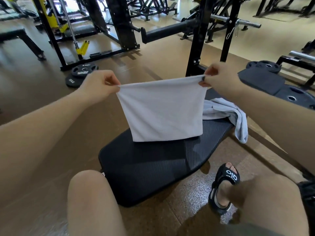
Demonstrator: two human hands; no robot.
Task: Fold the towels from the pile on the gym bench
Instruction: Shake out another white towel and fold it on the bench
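I hold a white towel [162, 111] stretched in the air above the black gym bench [148, 169]. My left hand [100, 84] pinches its upper left corner and my right hand [219, 77] pinches its upper right corner. The towel hangs doubled, and its lower edge just reaches the bench pad. A second, light blue towel [226, 111] lies crumpled on the far right of the bench, with one end drooping over the edge.
My bare knees and a black sandal [225, 188] are at the near end of the bench. A black rack upright [197, 48] with a padded bar stands behind the bench. Weight plates [80, 74] lie on the brown floor at left, more plates [293, 96] at right.
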